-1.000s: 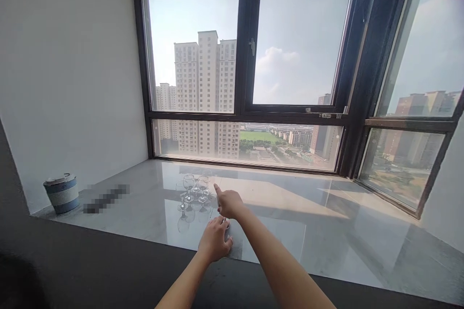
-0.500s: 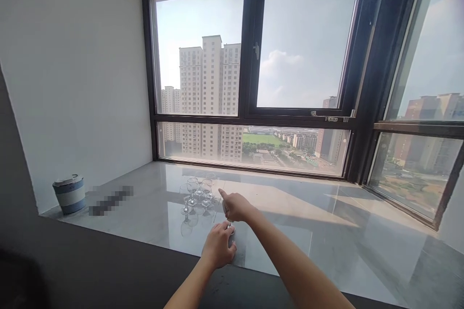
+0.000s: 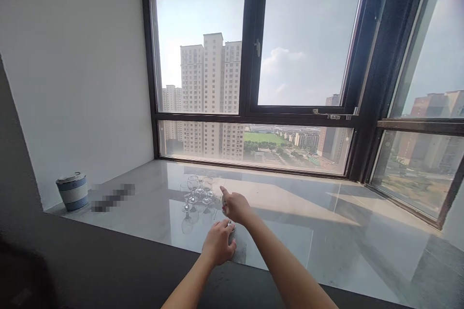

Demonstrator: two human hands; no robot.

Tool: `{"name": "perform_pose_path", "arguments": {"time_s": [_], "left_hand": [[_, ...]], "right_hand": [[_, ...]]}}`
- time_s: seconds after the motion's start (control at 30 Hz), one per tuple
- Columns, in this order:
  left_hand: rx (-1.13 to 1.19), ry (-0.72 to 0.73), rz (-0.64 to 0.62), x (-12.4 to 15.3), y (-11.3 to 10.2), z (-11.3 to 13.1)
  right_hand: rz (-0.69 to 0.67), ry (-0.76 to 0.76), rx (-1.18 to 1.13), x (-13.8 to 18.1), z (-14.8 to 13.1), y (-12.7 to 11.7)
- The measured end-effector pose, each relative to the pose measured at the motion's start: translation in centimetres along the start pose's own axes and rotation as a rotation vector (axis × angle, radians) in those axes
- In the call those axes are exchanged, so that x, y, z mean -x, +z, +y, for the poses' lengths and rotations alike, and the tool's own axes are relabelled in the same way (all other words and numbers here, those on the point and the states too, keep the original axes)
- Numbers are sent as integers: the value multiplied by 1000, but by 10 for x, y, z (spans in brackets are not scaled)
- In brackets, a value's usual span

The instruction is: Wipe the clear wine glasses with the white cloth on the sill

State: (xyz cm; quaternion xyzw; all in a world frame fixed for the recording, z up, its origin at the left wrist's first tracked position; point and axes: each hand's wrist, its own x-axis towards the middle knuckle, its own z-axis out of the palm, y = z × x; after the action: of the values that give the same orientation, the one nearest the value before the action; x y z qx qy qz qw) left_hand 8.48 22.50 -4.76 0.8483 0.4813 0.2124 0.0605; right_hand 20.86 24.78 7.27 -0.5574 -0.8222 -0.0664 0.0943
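Note:
A small clear stemmed glass (image 3: 231,225) stands near the front edge of the sill, mostly covered by my hands. My right hand (image 3: 235,206) is closed around its upper part, the index finger pointing out toward the window. Lower and nearer to me, my left hand (image 3: 218,244) has its fingers on the foot of the same glass, the thumb bent in at the right. Several similar stemmed glasses stand grouped just beyond and to the left, among them a front one (image 3: 186,200) and one at the right (image 3: 207,188).
A glossy grey tiled windowsill (image 3: 145,222) runs below a dark-framed window (image 3: 250,82). At the far left stands a blue and white lidded cup (image 3: 72,193) beside a blurred-out dark object (image 3: 113,198). The sill's front edge drops off close to my left hand.
The camera view has shifted slightly. Both hands keep nearly the same hold on the glass, and the grouped glasses stay where they were.

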Motion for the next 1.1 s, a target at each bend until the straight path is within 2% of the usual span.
{"name": "perform_pose_path", "arguments": {"time_s": [0.27, 0.4, 0.93, 1.1], "left_hand": [[-5, -2, -8, 0, -1, 1], [18, -1, -9, 0, -2, 2], [56, 5, -20, 2, -9, 8], [62, -26, -29, 1, -10, 9]], "right_hand": [[-131, -112, -18, -3, 4, -9], [-150, -124, -34, -1, 2, -10], [-2, -75, 81, -2, -4, 12], [27, -50, 39, -1, -5, 12]]}}
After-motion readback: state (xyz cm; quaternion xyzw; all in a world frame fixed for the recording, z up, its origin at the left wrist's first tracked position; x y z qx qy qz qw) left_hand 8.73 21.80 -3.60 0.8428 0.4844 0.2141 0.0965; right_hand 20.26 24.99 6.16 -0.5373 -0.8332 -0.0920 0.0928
